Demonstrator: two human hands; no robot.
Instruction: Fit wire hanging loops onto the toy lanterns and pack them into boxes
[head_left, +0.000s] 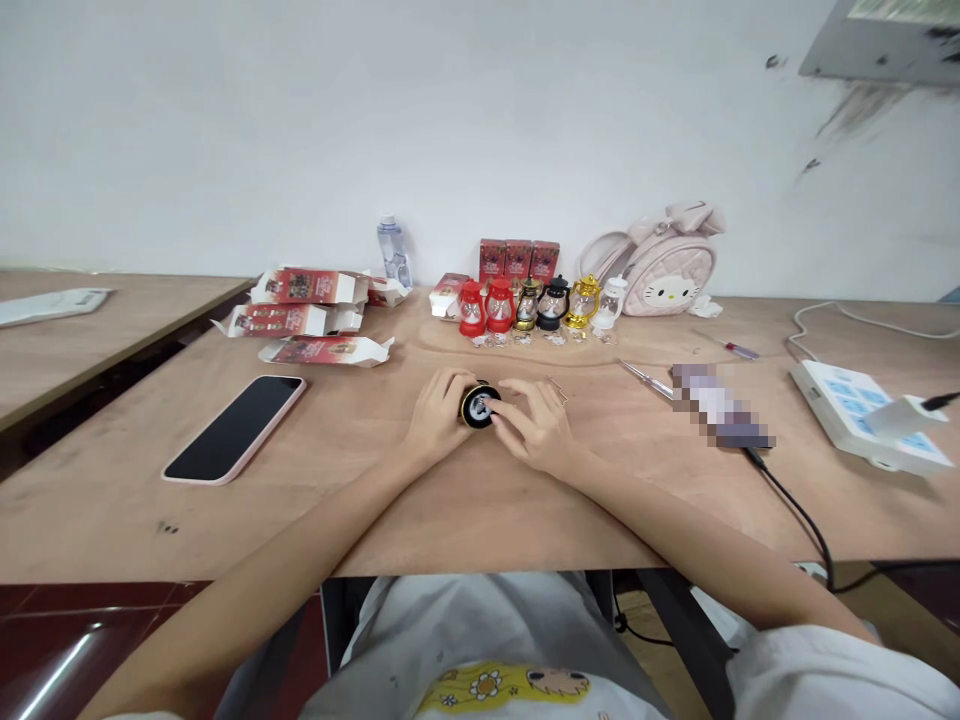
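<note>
Near the middle of the wooden table, my left hand (pixel 439 415) is wrapped round the left side of a small black lantern (pixel 477 407) with a gold rim. The lantern lies tipped, its round underside facing me. My right hand (pixel 536 425) is on its right side, with a finger touching the round base; whether it pinches some small part is too small to tell. Just beyond the right hand lie thin gold wire pieces (pixel 559 391). Behind them stands a row of small lanterns (pixel 553 304) in red, bronze, black, gold and white, with small metal bits in front.
Opened red boxes (pixel 300 320) and a phone (pixel 236 430) are at left. A bottle (pixel 393 250), upright red boxes (pixel 518 258) and a pink bag (pixel 670 270) stand at the back. At right are screwdrivers (pixel 646 379), a cabled phone (pixel 720 405) and a power strip (pixel 862 415).
</note>
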